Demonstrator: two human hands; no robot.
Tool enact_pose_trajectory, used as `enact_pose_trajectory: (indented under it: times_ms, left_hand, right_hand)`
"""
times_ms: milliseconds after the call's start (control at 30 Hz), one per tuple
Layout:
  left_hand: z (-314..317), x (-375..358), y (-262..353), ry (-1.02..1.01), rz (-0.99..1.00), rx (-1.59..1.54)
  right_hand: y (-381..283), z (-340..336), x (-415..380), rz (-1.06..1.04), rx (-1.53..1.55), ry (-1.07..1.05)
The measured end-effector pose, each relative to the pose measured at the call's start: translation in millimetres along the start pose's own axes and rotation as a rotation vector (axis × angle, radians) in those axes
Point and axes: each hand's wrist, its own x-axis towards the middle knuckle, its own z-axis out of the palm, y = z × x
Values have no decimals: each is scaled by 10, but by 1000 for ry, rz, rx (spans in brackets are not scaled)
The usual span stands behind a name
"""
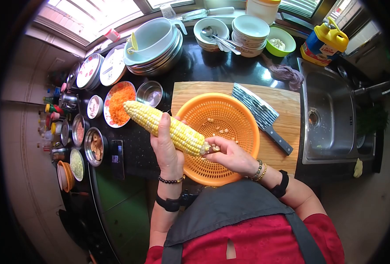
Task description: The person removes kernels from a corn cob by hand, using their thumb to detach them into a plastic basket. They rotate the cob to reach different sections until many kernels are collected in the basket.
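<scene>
Corn, one long cob with yellow and white kernels (pixel 182 135), slants between two bare hands above a round, perforated orange plastic basket (pixel 253 127). The left hand (pixel 163 143) wraps the cob's middle, thumb laid along the upper face, apparently to steady it with the tapered tip pointing up and away. The right hand (pixel 232 155) bunches thumb and fingers at the stubby lower end; whether a kernel is pinched there is too small to tell. Loose pale kernels (pixel 221 131) lie in the basket just beyond the right fingers, which suggests it sits beneath to catch what drops. The basket rests on a pale wooden cutting board (pixel 287 112); on the board, beyond and right of the right hand, lies a broad cleaver with a patterned blade and dark handle (pixel 257 106), perhaps set aside to leave both hands free. Left of the left hand, shredded orange food (pixel 120 101) fills a plate on the glossy black tabletop (pixel 138 158).
</scene>
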Motion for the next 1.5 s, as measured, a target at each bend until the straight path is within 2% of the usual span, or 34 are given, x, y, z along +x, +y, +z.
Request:
enact_pose_trajectory:
  times_ms: [100,300,567,1000,1200,1300,1500]
  left_hand:
    - [-10,10,-12,0,-1,-2]
    - [30,-10,42,16,-69,-107]
    - [-5,-5,-104,13,40,-16]
    - [23,-8,-136,-22,-21,-47]
    - [34,-3,-88,-21,-38,-55]
    - [45,-6,-101,-18,-21,-63]
    - [133,-92,-75,-54,-8,-84]
  right_hand:
    - [-145,28,-21,111,47,9]
    - [-77,-7,-34,79,208,-26]
    - [-65,43,-7,68,98,36]
    - [-23,17,-13,45,25,74]
    - [83,13,-4,-40,89,53]
    - [-41,46,-42,23,131,4]
    - [-67,40,-14,96,122,77]
